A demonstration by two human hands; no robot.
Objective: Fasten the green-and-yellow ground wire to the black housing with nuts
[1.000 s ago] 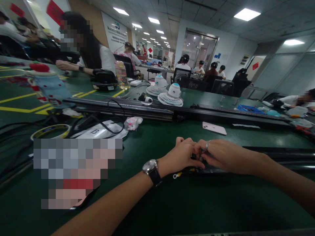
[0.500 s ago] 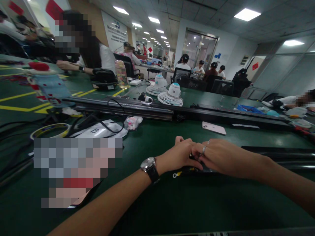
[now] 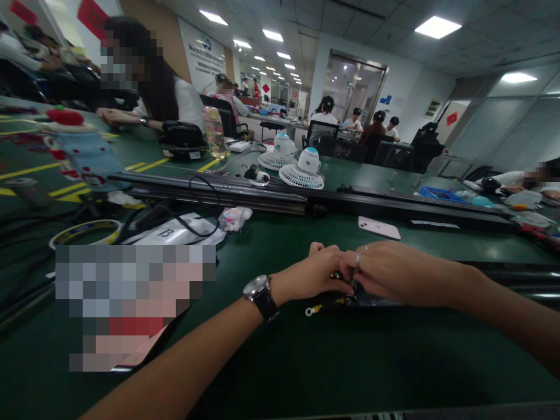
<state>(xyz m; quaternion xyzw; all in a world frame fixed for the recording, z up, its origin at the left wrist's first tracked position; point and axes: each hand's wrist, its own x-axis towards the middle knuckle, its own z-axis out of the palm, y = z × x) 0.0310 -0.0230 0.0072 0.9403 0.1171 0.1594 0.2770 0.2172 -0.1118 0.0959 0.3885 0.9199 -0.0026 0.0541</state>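
Note:
My left hand [image 3: 321,271], with a watch on its wrist, is closed at the near end of a long glossy black bar [image 3: 516,273]. Pressed close against it is my right hand [image 3: 394,271], rings on its fingers, also closed. The fingers of both meet over small dark and yellow parts at the bar's end, mostly hidden, so what they pinch I cannot make out. A ring terminal [image 3: 310,311] with a yellow sleeve sticks out below my left hand, lying over the green table [image 3: 350,367].
Beyond my hands lies a pink phone [image 3: 378,227]. Long black rails [image 3: 394,205] cross the table, with two white fans [image 3: 305,168] behind. Cables, a tape roll [image 3: 87,233] and a plastic bag [image 3: 184,230] are on the left. Several people sit at other tables.
My left thumb has shifted slightly, and more of the small parts shows between my hands. The whole view has moved a little; both hands stay at the bar's end.

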